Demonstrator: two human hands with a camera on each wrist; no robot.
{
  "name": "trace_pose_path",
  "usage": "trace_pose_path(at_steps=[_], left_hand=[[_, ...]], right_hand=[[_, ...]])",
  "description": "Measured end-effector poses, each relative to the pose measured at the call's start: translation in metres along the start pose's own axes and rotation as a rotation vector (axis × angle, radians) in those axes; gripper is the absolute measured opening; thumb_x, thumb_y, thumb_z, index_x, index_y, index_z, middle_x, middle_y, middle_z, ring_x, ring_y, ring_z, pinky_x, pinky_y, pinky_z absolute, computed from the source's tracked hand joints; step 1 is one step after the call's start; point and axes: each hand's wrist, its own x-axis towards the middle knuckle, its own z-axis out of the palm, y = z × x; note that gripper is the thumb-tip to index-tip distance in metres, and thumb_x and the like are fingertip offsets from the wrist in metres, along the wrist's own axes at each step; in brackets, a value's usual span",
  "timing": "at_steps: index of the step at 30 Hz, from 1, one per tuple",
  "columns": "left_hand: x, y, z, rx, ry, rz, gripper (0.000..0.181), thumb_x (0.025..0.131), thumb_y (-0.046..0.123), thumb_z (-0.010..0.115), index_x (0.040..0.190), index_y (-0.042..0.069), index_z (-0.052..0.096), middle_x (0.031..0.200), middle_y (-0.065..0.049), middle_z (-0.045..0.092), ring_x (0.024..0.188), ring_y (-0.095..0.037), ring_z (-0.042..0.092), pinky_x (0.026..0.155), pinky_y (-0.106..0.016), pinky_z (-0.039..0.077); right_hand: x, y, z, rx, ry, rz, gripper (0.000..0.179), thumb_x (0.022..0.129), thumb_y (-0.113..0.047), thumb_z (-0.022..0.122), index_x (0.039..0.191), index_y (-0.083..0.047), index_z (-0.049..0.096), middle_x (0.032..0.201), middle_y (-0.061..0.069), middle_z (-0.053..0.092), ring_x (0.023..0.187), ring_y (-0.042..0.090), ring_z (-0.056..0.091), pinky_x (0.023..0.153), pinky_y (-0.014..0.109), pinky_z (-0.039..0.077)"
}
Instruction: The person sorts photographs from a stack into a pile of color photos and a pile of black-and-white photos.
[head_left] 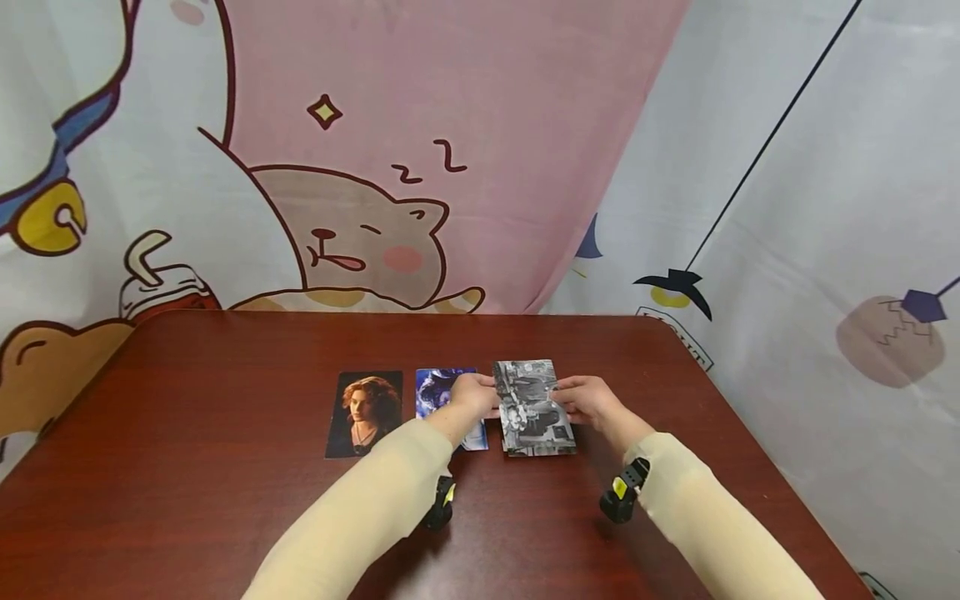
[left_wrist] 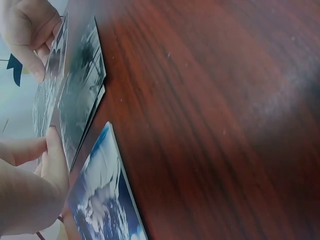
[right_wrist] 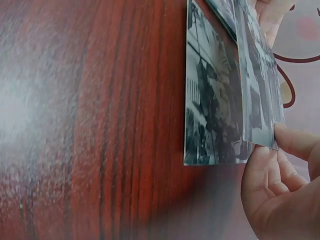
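A black-and-white photo [head_left: 534, 408] is held between both hands, slightly raised and tilted over another black-and-white photo [right_wrist: 212, 100] on the table. Thumb and fingers of my left hand [head_left: 474, 396] pinch its left edge. My right hand [head_left: 592, 402] pinches the opposite edge, the thumb on the picture side, as the right wrist view shows. In the left wrist view a gap separates the held photo [left_wrist: 52, 85] from the photo [left_wrist: 82, 90] below. Partly behind my left hand lies a blue picture [head_left: 435, 390]. Left of that is a portrait photo [head_left: 365, 412] of a person against a dark background.
The pictures lie on a reddish-brown wooden table [head_left: 187, 467]. A cloth with cartoon animals [head_left: 510, 167] hangs behind its far edge, and a pale cloth [head_left: 810, 250] hangs along the right. Each wrist carries a small black camera [head_left: 621, 496] on a strap.
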Motion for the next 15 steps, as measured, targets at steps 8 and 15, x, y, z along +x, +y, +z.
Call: trace_pose_path(at_steps=[8, 15], left_hand=[[-0.091, 0.071, -0.003, 0.135, 0.041, 0.006, 0.040, 0.081, -0.012, 0.044, 0.119, -0.013, 0.055, 0.117, -0.026, 0.058, 0.090, -0.032, 0.066, 0.069, -0.030, 0.060], [-0.097, 0.072, -0.003, 0.127, 0.050, -0.032, 0.040, 0.081, -0.012, 0.047, 0.120, -0.011, 0.056, 0.120, -0.025, 0.058, 0.091, -0.032, 0.065, 0.065, -0.027, 0.059]], right_hand=[[-0.001, 0.003, 0.001, -0.059, 0.028, -0.017, 0.038, 0.085, -0.004, 0.064, 0.119, 0.009, 0.053, 0.071, -0.004, 0.055, 0.061, 0.009, 0.050, 0.054, 0.022, 0.053], [0.001, 0.006, 0.002, -0.081, 0.045, 0.006, 0.037, 0.086, -0.005, 0.063, 0.120, 0.007, 0.054, 0.076, -0.002, 0.056, 0.063, 0.010, 0.051, 0.056, 0.023, 0.053]])
